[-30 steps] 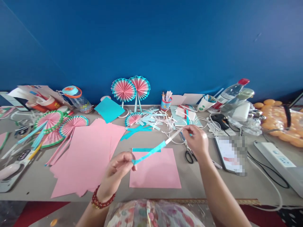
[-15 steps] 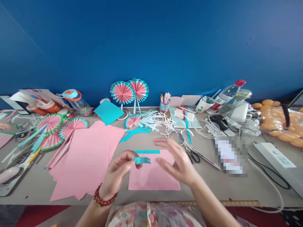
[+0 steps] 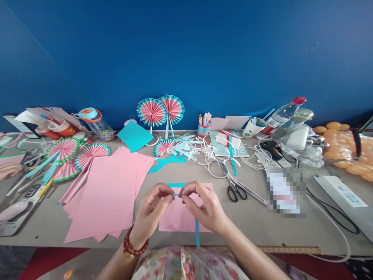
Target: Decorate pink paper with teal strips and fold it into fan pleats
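Note:
My left hand (image 3: 159,200) pinches one end of a narrow blue paper strip (image 3: 197,233) between thumb and fingers. My right hand (image 3: 202,202) is closed in a pinch just beside it, fingertips almost touching the left ones. The strip passes behind my right hand, and its tail hangs below toward the table edge. Under both hands lies a pink paper sheet (image 3: 169,221). Along its far edge runs a blue band (image 3: 175,185). What exactly sits between the fingertips is mostly hidden.
A stack of pink paper (image 3: 101,194) lies at left, near folded paper fans (image 3: 91,155). Scissors (image 3: 236,190) and paper scraps (image 3: 189,147) are beyond my hands. A power strip (image 3: 340,198) stands at right. Another person's hand (image 3: 10,170) shows at far left.
My right hand, open and apart before, has come in to pinch beside my left hand. The blue strip now trails down below my right hand.

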Motion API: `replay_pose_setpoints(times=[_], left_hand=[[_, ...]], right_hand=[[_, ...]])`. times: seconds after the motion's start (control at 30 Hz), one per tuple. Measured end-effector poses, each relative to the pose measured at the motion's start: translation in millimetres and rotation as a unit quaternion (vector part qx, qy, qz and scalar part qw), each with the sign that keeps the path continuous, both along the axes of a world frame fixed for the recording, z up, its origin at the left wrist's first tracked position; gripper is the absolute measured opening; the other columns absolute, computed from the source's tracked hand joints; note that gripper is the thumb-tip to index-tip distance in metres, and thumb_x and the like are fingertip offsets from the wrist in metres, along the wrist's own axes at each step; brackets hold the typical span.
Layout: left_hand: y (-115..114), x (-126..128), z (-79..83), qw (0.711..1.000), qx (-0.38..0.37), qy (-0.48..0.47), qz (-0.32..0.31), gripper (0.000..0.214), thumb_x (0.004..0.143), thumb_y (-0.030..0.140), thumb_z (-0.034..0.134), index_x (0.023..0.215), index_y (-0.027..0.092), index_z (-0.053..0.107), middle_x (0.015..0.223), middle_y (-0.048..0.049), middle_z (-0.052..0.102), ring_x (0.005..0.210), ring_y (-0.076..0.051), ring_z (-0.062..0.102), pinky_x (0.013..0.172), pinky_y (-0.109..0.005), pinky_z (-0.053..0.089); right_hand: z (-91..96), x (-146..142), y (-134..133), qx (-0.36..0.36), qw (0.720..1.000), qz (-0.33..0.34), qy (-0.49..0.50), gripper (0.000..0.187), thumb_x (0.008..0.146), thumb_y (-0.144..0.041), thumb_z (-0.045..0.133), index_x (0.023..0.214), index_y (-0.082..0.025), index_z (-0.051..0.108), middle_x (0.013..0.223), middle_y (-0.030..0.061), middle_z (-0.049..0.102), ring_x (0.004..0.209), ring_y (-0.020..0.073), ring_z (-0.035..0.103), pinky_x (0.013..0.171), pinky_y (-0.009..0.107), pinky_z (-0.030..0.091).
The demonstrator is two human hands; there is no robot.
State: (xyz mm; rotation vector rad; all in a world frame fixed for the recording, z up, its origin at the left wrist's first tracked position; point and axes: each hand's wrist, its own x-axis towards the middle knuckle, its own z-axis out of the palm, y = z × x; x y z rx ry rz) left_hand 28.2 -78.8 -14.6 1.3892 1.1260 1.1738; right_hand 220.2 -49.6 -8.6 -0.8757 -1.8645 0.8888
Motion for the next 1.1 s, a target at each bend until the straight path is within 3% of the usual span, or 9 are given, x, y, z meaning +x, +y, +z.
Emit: replay_pose_setpoints(times=[0.13,0.3,0.37,0.47,0.53,0.63,0.73,1.1], left_hand=[[-0.2,0.1,2.6,0.974,0.147,0.167,0.045,0.015,0.091,0.019,0.059,0.105,0.022,0.056,0.096,-0.0040,0.059,0.092,-0.017,0.058,0.084,-0.029,0.047],[3.1,4.6,7.6,0.956,0.190,0.220,0.033,0.008,0.093,0.013,0.054,0.093,0.021,0.055,0.091,-0.0025,0.058,0.087,-0.015,0.058,0.080,-0.027,0.046],[4.1,4.6,9.4,0.961,0.176,0.212,0.031,0.008,0.093,0.014,0.053,0.090,0.021,0.055,0.089,-0.0018,0.057,0.085,-0.014,0.057,0.078,-0.026,0.045],[5.2,-1.0,9.9,0.972,0.138,0.186,0.048,0.008,0.094,0.017,0.053,0.087,0.020,0.054,0.088,-0.0018,0.056,0.086,-0.015,0.057,0.078,-0.026,0.045],[5.6,-7.2,8.2,0.977,0.109,0.169,0.066,0.009,0.094,0.019,0.053,0.086,0.021,0.054,0.087,-0.0016,0.056,0.086,-0.014,0.056,0.078,-0.026,0.045],[5.0,-15.7,2.5,0.984,0.063,0.144,0.085,0.012,0.094,0.023,0.055,0.083,0.021,0.054,0.085,-0.0010,0.055,0.084,-0.014,0.055,0.077,-0.024,0.045],[2.8,-19.0,-4.4,0.988,0.025,0.121,0.092,0.013,0.093,0.026,0.057,0.082,0.020,0.055,0.084,-0.0003,0.054,0.082,-0.013,0.055,0.077,-0.023,0.046],[-4.0,-17.7,-12.7,0.989,-0.048,0.103,0.098,0.018,0.091,0.034,0.059,0.080,0.020,0.055,0.081,-0.0003,0.055,0.078,-0.014,0.055,0.073,-0.023,0.047]], right_hand=[[-4.1,1.9,0.7,-0.077,0.997,-0.008,0.010,0.007,0.090,-0.015,0.054,0.088,-0.021,0.057,0.078,0.0004,0.066,0.071,0.0121,0.065,0.066,0.023,0.050],[-4.0,0.3,2.4,-0.141,0.990,0.016,0.009,0.007,0.090,-0.017,0.054,0.086,-0.021,0.056,0.075,-0.0006,0.066,0.068,0.0120,0.065,0.066,0.024,0.050],[-3.7,2.7,2.7,-0.183,0.982,0.036,0.024,0.005,0.090,-0.019,0.054,0.094,-0.022,0.054,0.084,0.0011,0.069,0.069,0.0121,0.066,0.067,0.026,0.052],[-8.0,13.7,1.7,-0.242,0.967,0.058,0.048,0.027,0.089,-0.020,0.058,0.113,-0.024,0.046,0.111,0.0067,0.068,0.071,0.0120,0.069,0.072,0.030,0.054],[-15.3,24.5,-0.7,-0.276,0.958,0.059,0.057,0.030,0.089,-0.023,0.060,0.114,-0.024,0.044,0.116,0.0083,0.067,0.073,0.0130,0.070,0.073,0.031,0.054],[-28.9,39.6,-6.9,-0.328,0.940,0.038,0.083,0.021,0.090,-0.035,0.062,0.100,-0.022,0.049,0.101,0.0072,0.070,0.074,0.0161,0.071,0.072,0.032,0.055],[-38.0,47.0,-14.7,-0.351,0.931,-0.012,0.104,0.027,0.089,-0.046,0.063,0.088,-0.020,0.052,0.085,0.0060,0.070,0.070,0.0169,0.069,0.068,0.030,0.055],[-42.1,55.6,-23.3,-0.273,0.953,-0.135,-0.002,0.042,0.093,-0.054,0.051,0.075,-0.018,0.063,0.061,0.0011,0.057,0.057,0.0129,0.054,0.054,0.024,0.042]])
